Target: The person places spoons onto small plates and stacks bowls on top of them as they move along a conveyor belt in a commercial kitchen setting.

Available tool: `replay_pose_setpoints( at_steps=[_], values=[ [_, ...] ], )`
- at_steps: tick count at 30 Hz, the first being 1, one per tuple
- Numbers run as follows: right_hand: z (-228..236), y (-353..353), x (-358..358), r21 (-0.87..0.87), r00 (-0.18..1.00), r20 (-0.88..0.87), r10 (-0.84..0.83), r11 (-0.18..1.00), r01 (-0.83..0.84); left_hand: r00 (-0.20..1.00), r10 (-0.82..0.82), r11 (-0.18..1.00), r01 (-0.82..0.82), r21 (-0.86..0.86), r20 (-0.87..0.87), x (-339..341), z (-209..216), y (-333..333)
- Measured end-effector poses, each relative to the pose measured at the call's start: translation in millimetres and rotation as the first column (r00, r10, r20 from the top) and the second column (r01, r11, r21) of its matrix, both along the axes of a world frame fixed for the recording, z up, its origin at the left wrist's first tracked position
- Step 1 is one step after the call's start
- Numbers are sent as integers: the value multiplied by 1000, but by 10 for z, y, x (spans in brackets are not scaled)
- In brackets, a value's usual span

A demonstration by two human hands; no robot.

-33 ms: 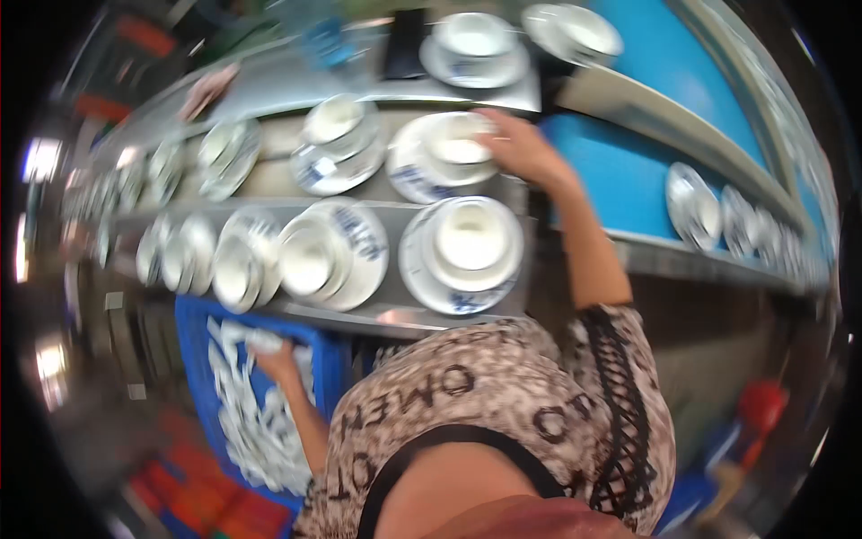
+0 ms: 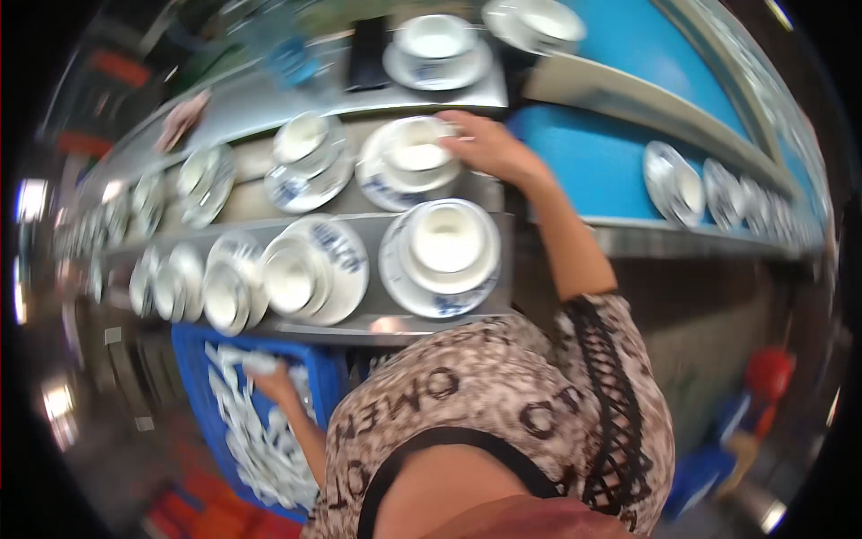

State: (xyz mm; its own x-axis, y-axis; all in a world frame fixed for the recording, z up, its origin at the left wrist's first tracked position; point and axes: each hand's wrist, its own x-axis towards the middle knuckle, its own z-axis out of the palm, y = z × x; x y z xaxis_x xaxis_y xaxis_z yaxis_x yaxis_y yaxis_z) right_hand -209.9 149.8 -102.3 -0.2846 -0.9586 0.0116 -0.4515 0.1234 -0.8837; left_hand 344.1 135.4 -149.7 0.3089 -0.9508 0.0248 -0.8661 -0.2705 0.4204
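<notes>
My right hand (image 2: 489, 148) reaches over the conveyor and grips the rim of a white bowl (image 2: 419, 145). That bowl rests with a small dish on a blue-patterned plate (image 2: 382, 190). Nearer to me, another white bowl (image 2: 446, 235) stands on its own patterned plate (image 2: 404, 296). Low on the left, my left hand (image 2: 275, 384) is closed around a bunch of white pieces (image 2: 260, 363), apparently spoons, blurred. It is over a blue crate (image 2: 187, 368) filled with loose white spoons (image 2: 269, 458).
Rows of place settings (image 2: 206, 184) run off to the left. A dark flat object (image 2: 368, 54) lies on the metal ledge beside another setting (image 2: 437, 49). More settings line a blue belt (image 2: 593, 171) at right. Another person's hand (image 2: 182, 119) shows at far left.
The whole view has shifted slightly, so the plates and my right hand appear further left. Both hands keep about the same hold.
</notes>
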Motion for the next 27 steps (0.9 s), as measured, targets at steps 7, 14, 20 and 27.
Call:
replay_pose_setpoints(
  at_steps=[7, 14, 20, 27],
  values=[
    [665, 902, -827, -205, 794, -339, -504, 864, 461, 878, 42, 999, -40, 13, -476, 569, -39, -31],
    [762, 2244, -1846, 24, 484, -688, -540, 650, 760, 802, 209, 941, -322, -109, -560, 548, 90, 65],
    [528, 2383, -1913, 353, 708, -539, -457, 641, 682, 779, -260, 902, -16, -432, -571, 702, 271, -181],
    [508, 2011, -1468, 238, 909, -46, -413, 880, 412, 663, -539, 831, 318, -456, -520, -16, 1346, -797]
  ],
)
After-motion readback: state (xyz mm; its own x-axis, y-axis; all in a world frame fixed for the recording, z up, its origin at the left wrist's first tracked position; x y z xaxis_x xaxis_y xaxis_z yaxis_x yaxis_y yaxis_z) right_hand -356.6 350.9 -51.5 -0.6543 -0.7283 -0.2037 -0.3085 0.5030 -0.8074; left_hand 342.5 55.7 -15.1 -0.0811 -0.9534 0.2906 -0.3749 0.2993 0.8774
